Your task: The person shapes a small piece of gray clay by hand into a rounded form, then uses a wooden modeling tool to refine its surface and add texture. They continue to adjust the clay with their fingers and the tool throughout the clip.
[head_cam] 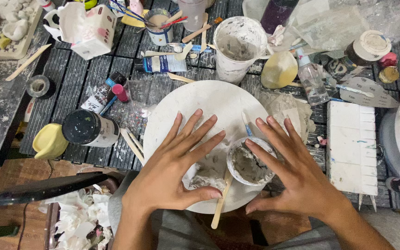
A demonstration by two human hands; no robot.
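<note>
My left hand (172,169) lies flat with fingers spread on a round white plaster-smeared board (209,99), its thumb beside a lump of grey paste (204,178). My right hand (295,173) is spread over the board's right edge, its fingers across the rim of a small white cup of grey paste (246,166). A wooden stick (221,203) lies between the hands, pointing toward me. Neither hand grips anything.
Behind the board stand a large plaster-coated cup (237,46), a yellow bowl (278,69), a clear bottle (312,83), paint tubes (163,64) and sticks. A black-lidded jar (89,128) and yellow mould (49,141) sit left. A white rectangular mould (352,148) lies right.
</note>
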